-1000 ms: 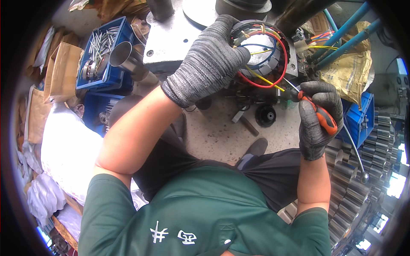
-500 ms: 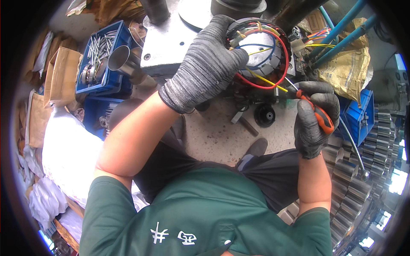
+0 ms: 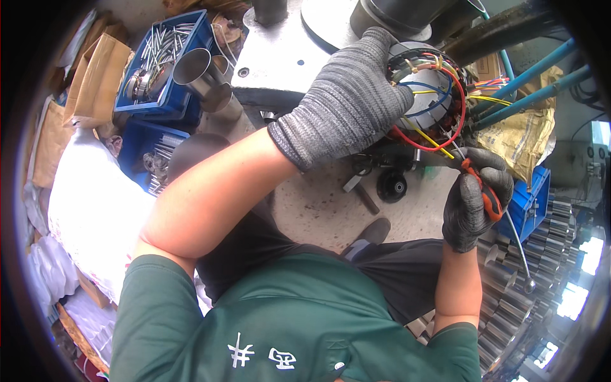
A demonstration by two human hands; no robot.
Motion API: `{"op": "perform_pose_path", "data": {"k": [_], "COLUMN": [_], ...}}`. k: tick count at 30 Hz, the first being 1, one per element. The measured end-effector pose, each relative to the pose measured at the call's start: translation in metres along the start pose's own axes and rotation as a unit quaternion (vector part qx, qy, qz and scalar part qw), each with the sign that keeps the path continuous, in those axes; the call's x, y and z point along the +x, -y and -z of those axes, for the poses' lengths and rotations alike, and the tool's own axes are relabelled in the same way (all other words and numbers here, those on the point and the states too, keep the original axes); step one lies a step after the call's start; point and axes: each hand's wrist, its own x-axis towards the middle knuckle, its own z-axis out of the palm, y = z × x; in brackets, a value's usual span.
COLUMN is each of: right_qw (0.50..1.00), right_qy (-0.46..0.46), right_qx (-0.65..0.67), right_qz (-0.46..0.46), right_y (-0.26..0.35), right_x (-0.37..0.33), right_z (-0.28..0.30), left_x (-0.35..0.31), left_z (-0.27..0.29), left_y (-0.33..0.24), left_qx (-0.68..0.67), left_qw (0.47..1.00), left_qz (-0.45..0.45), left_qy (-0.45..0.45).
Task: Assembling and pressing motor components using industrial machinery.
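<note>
Both my hands wear grey knitted gloves. My left hand (image 3: 350, 99) is wrapped over the left edge of a ring-shaped motor stator (image 3: 463, 113), its thumb across the front face. Red, yellow and blue wires loop over the stator's pale round middle, and a red wire (image 3: 419, 146) hangs in an arc below it. A screwdriver (image 3: 491, 202) with an orange and black handle is in my right hand (image 3: 468, 213). Its thin shaft points up and left to the stator's lower right edge, beside the yellow wire. Whether the tip touches the windings, I cannot tell.
Behind stands a metal bench plate (image 3: 280, 54) with dark cylinders. Blue bins (image 3: 137, 111) of metal parts and steel cups (image 3: 194, 67) are at left. A hammer (image 3: 366, 197) and a black wheel (image 3: 393, 184) lie on the floor. Stacked metal cores (image 3: 503, 305) fill the right.
The view has shifted, so the bench, stator and left hand appear farther right. My left hand keeps its hold on the stator, and the screwdriver stays in my right hand, near the stator's lower edge.
</note>
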Motion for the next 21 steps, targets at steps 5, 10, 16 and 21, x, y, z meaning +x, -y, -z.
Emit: {"op": "perform_pose_path", "data": {"k": [5,10,16,21], "right_qw": [0.995,0.984,0.999,0.895], "right_qy": [0.026,-0.117,-0.045,-0.201], "right_qx": [-0.071,0.092,0.03,0.337], "right_qz": [0.073,-0.097,-0.01,-0.212], "right_y": [0.002,0.008,0.01,0.01], "right_x": [-0.007,-0.001,0.001,0.01], "right_z": [-0.006,-0.013,-0.018,0.019], "left_x": [0.002,-0.001,0.004,0.004], "left_z": [0.001,-0.007,-0.004,-0.005], "left_y": [0.003,0.002,0.008,0.013], "left_qx": [-0.007,0.01,-0.025,0.029], "left_qw": [1.0,0.999,1.0,0.998], "left_qz": [0.0,-0.032,-0.013,-0.034], "left_qy": [0.007,-0.035,-0.006,-0.034]}}
